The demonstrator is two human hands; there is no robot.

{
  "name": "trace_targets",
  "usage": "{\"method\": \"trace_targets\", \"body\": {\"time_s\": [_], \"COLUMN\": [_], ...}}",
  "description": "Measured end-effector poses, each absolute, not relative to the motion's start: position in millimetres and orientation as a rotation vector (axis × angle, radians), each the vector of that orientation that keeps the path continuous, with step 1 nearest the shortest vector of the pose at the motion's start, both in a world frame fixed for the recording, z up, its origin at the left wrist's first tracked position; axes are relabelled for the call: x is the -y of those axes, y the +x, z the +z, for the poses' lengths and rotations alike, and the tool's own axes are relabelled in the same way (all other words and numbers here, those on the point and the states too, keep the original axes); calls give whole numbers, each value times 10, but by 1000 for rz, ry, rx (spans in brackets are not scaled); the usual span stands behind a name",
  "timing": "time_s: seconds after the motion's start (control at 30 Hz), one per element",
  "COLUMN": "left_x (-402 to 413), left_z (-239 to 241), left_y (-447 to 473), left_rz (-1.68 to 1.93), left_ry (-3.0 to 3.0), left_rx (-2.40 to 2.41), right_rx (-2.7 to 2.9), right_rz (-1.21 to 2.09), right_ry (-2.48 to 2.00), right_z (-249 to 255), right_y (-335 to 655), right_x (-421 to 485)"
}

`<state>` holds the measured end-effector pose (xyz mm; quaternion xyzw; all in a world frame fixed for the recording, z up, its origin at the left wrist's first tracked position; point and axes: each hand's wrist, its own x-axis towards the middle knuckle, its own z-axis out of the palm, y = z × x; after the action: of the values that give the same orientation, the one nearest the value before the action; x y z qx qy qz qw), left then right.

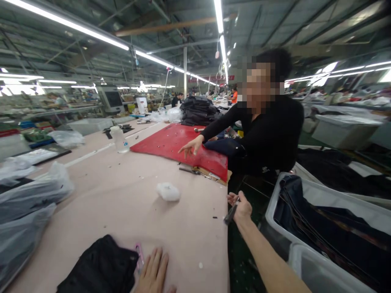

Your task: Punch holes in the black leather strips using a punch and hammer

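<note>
My left hand (154, 270) lies flat on the pale pink tabletop (122, 211), fingers stretched out. Just beside its fingers is a slim pink item (139, 255), partly hidden, and left of that a folded black cloth piece (100, 266). Past the table's right edge, my right hand (242, 206) is closed round a dark, slim hand tool (231, 212) that points down; its exact kind is unclear. A small white lump (168, 191), perhaps wrapped in plastic, sits on the table ahead of both hands.
Across the corner, a co-worker in black (271, 126) reaches a hand (192, 147) over a red mat (165, 140). A clear bottle (119, 139) and a black garment pile (198, 110) stand farther back. Bagged dark garments (27, 211) lie left; a white bin (276, 191) of dark denim stands right.
</note>
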<state>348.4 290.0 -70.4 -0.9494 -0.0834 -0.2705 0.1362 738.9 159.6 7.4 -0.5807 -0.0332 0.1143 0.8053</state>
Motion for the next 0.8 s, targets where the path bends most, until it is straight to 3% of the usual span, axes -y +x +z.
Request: {"method": "trace_targets", "body": {"time_s": [0.27,0.5,0.8], "left_x": [-2553,-2567,-2872], "left_z": [-302,-339,-693], "left_y": [3428,3416,3448], "left_rz": [-447,-486,-813], "left_ry": [-3010,-3009,-2775], "left_rx": [550,548,275], "right_rx": [516,1691,1364], "right_rz": [557,508,319], "right_ry": [-1476,-2069,-2486], "right_z": [333,518,290], "right_y": [6562,5494,6019], "right_x": [-2163,-2777,-2769]}}
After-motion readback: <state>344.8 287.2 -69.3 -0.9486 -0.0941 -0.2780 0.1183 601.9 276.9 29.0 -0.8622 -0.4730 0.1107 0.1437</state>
